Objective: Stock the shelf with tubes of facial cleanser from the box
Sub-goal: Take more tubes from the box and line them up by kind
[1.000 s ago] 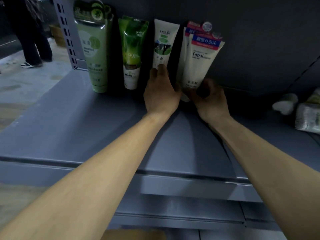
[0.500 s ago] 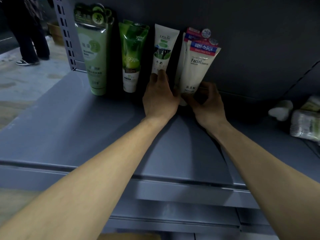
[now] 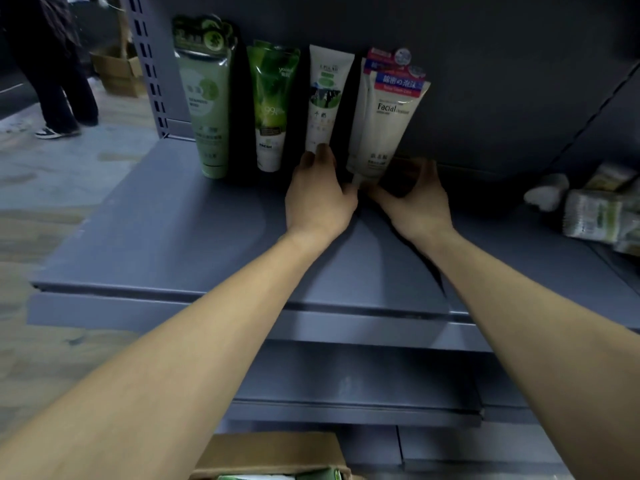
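Several cleanser tubes stand cap-down against the back wall of the grey shelf [image 3: 166,237]: a pale green tube [image 3: 207,98], a dark green tube [image 3: 272,105], a white tube with a green label [image 3: 325,105] and a white "Facial" tube [image 3: 381,126] with a like tube right behind it. My left hand [image 3: 318,199] rests with straight fingers against the foot of the white-and-green tube. My right hand [image 3: 415,199] curls thumb and fingers round the cap end of the "Facial" tube. The cardboard box [image 3: 277,452] sits below, with green packs showing inside.
Wrapped packets [image 3: 602,213] lie on the shelf at the far right. A lower shelf level [image 3: 346,386] juts out under my arms. At far left a person [image 3: 59,64] stands on the floor near another cardboard box [image 3: 117,71].
Both hands stay at the feet of the same two tubes. My right hand's fingers have shifted a little round the cap end of the "Facial" tube.
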`<state>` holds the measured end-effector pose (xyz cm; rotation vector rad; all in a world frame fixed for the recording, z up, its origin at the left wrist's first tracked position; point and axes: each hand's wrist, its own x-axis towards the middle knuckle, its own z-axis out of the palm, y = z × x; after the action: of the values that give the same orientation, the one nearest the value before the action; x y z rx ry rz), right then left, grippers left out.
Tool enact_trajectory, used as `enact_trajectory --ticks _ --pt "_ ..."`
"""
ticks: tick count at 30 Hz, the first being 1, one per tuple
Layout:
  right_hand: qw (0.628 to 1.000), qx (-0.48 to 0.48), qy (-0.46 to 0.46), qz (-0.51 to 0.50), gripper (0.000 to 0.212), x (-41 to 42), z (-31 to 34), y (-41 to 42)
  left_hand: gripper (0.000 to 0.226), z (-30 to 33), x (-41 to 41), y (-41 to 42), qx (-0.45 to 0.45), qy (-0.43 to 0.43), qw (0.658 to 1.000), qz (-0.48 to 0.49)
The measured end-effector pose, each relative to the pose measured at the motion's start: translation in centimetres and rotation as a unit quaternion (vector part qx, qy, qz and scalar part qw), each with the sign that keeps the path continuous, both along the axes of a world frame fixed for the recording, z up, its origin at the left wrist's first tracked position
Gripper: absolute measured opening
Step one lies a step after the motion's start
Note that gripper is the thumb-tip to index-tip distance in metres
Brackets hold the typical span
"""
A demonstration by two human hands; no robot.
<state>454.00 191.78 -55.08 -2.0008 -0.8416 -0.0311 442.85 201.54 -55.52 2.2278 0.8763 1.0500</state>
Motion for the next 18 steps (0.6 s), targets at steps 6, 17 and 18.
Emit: enact_trajectory --ticks 6,17,18 --pt "0.999 -0.022 -0.022 -0.022 0.071 -2.1 -0.1 -2.1 0.022 -0.1 -2.1 -1.0 -0.016 -0.009 1.000 -0.018" --pt "0.998 0.018 0.022 -0.052 0.046 -6.9 -0.4 -6.3 0.011 -0.5 -6.4 -3.8 0.008 0.049 0.994 -0.100" --pt "0.998 0.032 0.035 -0.052 0.043 -7.9 -0.4 -7.0 0.010 -0.7 -7.6 -4.9 0.030 0.047 0.993 -0.107"
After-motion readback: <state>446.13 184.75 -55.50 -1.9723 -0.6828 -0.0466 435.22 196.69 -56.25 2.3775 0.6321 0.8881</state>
